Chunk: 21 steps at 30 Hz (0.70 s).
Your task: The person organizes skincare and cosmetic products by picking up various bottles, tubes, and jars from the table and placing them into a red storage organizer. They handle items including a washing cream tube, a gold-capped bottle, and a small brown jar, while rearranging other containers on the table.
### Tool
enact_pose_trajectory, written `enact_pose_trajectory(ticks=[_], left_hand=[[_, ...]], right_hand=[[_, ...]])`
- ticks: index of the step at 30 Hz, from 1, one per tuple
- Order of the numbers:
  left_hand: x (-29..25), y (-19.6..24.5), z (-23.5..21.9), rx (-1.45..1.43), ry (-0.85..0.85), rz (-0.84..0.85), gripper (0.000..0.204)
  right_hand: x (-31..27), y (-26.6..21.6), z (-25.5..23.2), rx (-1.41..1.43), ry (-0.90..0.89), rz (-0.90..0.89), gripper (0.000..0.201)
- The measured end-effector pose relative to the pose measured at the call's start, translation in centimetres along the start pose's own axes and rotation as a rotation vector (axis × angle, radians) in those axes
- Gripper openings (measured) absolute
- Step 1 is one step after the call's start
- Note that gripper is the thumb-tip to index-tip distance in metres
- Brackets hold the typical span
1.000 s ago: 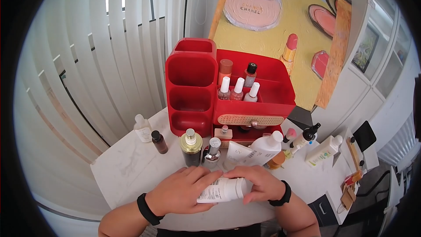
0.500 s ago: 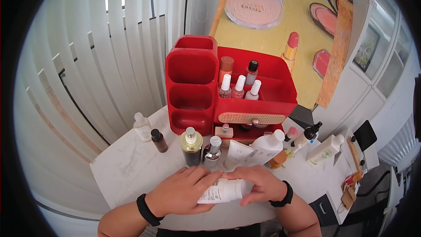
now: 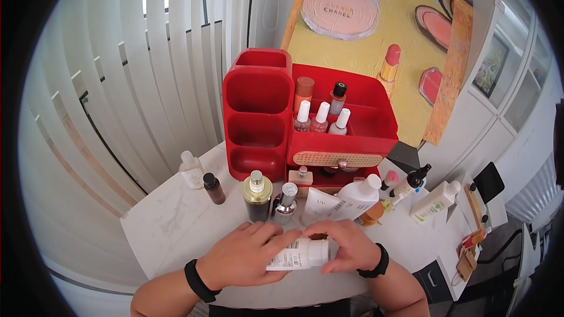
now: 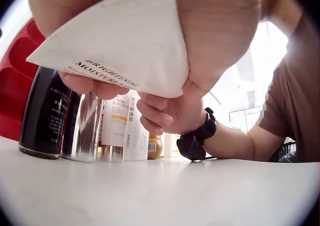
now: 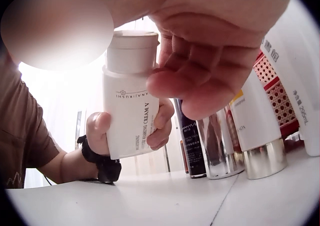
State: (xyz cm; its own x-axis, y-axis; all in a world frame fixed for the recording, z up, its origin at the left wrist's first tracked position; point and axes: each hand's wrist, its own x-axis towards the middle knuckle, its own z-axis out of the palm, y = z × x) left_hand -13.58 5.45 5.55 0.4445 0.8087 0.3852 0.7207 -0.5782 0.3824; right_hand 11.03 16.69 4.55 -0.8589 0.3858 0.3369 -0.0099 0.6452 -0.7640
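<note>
A white washing cream tube lies tilted across both hands above the table's front, its cap toward the right. My left hand grips the body; in the right wrist view, thumb and fingers wrap the tube's lower part. My right hand curls round the cap end, thumb at the near side and fingers over the far side. The cap sits on the tube in the right wrist view, and a fingertip overlaps the tube's shoulder. The flat tail fills the left wrist view.
Just beyond the hands stand a gold-collared dark bottle, a silver-capped bottle, a UV tube and a large white bottle. Behind them is a red organizer with nail polishes. Small bottles stand left.
My right hand's fingers have lifted slightly off the tube's far side, showing a gap beside the cap. The left hand and the tube stay nearly in place.
</note>
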Motion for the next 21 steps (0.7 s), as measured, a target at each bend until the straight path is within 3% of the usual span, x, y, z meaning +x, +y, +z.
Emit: enact_pose_trajectory(ticks=[2, 10, 21], left_hand=[[0.0, 0.0, 0.1, 0.045, -0.031, -0.013, 0.071], [-0.2, 0.1, 0.1, 0.062, -0.036, -0.044, 0.071], [-0.1, 0.2, 0.0, 0.055, -0.048, -0.075, 0.074]], right_hand=[[0.0, 0.1, -0.1, 0.012, 0.023, 0.033, 0.074], [0.4, -0.9, 0.0, -0.235, 0.029, 0.069, 0.053], [0.7, -1.4, 0.5, -0.398, 0.051, 0.068, 0.048]])
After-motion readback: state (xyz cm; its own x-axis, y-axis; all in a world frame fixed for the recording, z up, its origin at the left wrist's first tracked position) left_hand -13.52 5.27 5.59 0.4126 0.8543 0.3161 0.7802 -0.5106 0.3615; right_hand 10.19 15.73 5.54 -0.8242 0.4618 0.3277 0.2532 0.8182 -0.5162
